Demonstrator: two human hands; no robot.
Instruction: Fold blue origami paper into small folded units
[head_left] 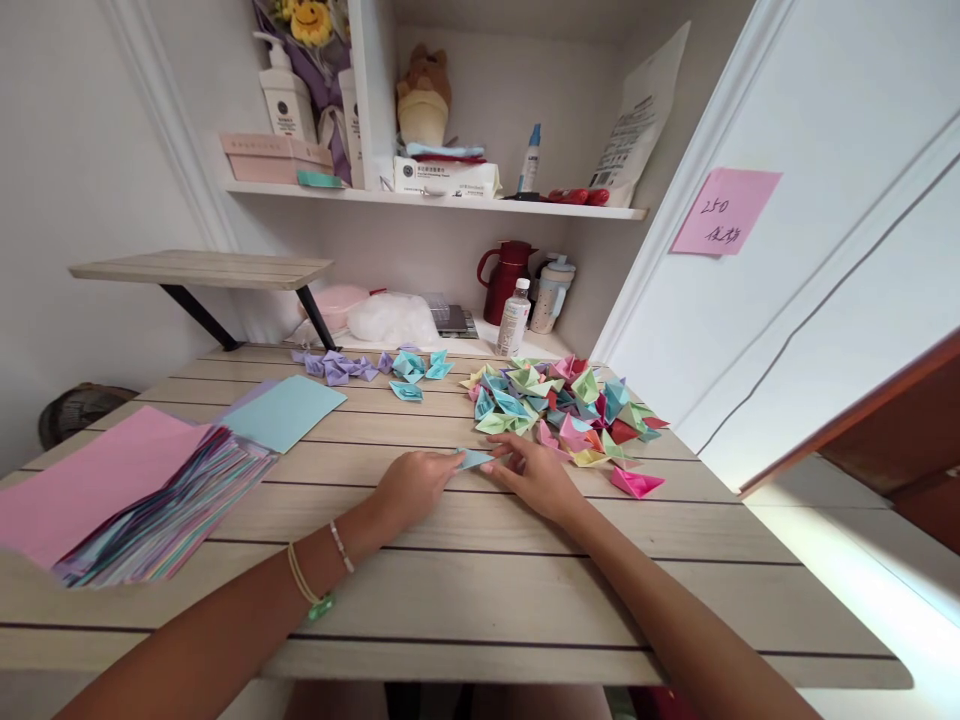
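Note:
A small piece of folded light blue paper [474, 458] lies low over the table, between my two hands. My left hand [420, 485] is closed, pinching the paper's left end between thumb and fingers. At the other end is my right hand [538, 478], its fingers apart and stretched out, with the thumb tip at the paper's right corner. Just beyond my right hand spreads a heap of folded paper boats [577, 400] in many colours. A bright pink boat [637, 483] sits apart at the heap's right front.
Stacked coloured paper [150, 480] and light blue sheets [289, 412] lie at the left. Purple folded pieces [337, 367] and blue boats [409, 366] stand at the back. Behind the heap are a bottle [513, 318], a red jug [506, 280] and a raised wooden shelf [202, 268].

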